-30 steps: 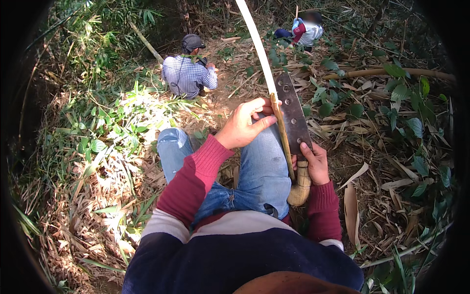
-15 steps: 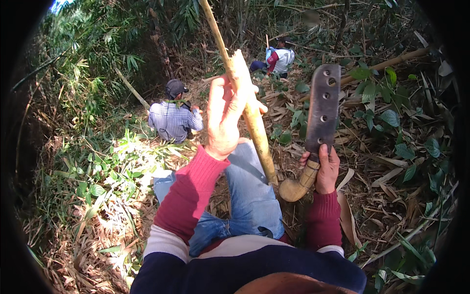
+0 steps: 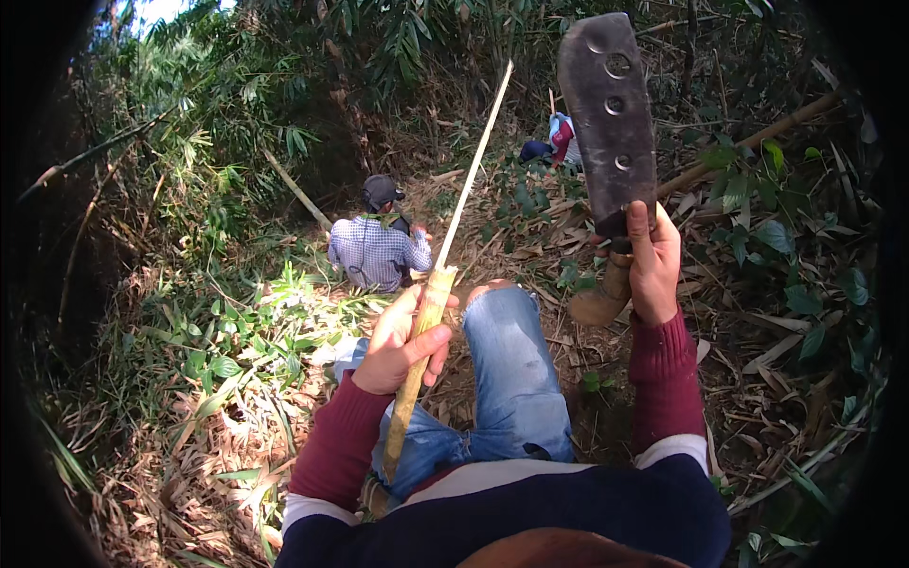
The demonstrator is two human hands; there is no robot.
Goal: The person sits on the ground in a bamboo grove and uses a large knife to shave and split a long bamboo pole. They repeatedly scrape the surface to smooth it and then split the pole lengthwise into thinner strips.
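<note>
My left hand point(image 3: 390, 350) is closed around a yellowish bamboo stick point(image 3: 404, 407). Its thick lower part slants down over my left thigh. From a split top end a long thin strip point(image 3: 476, 147) rises up and to the right. On the right side, my right hand point(image 3: 655, 275) grips a machete by the base of its blade and the top of its handle, thumb against the metal. The broad dark blade point(image 3: 604, 137), with several holes, points upward. Its curved wooden handle point(image 3: 598, 303) hooks to the left below. Blade and stick are apart.
My jeans-clad leg point(image 3: 511, 355) is bent in front. A person in a checked shirt point(image 3: 369, 254) sits ahead to the left; another person point(image 3: 565, 142) is farther off, partly behind the blade. Dry leaves, green plants and a long pole point(image 3: 776, 133) surround us.
My left hand has come down toward my lap, tilting the stick's top to the right. My right hand has lifted the machete, whose blade now stands higher and nearer.
</note>
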